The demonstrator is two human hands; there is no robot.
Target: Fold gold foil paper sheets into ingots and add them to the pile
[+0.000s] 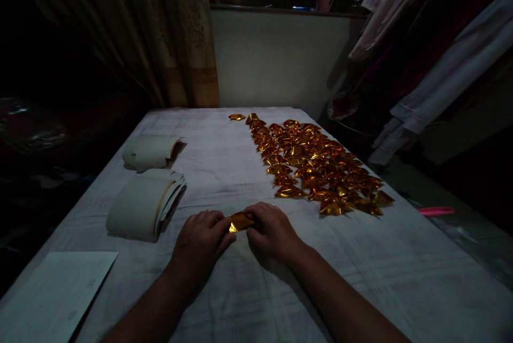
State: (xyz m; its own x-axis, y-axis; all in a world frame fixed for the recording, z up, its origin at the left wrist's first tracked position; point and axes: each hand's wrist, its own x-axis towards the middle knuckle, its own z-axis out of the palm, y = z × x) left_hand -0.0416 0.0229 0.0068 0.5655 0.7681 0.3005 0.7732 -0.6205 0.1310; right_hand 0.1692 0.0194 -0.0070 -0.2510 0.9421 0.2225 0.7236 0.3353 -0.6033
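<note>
Over the pale cloth (224,172) spreads a crowd of gold foil shapes (312,157); one careless sweep of the right hand (274,232) could scatter the nearest. Uneven pressing might crumple such material (it looks thin to me). It and the left hand (199,239), fingers nearly closed, pinch opposite ends of one small foil piece (241,221) between them.

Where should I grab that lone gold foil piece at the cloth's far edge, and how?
Probably pinch the lone gold foil piece across its middle, coming from the near side: it lies lengthwise left to right with narrow ends, and the spread of gold pieces begins to its right.
</note>
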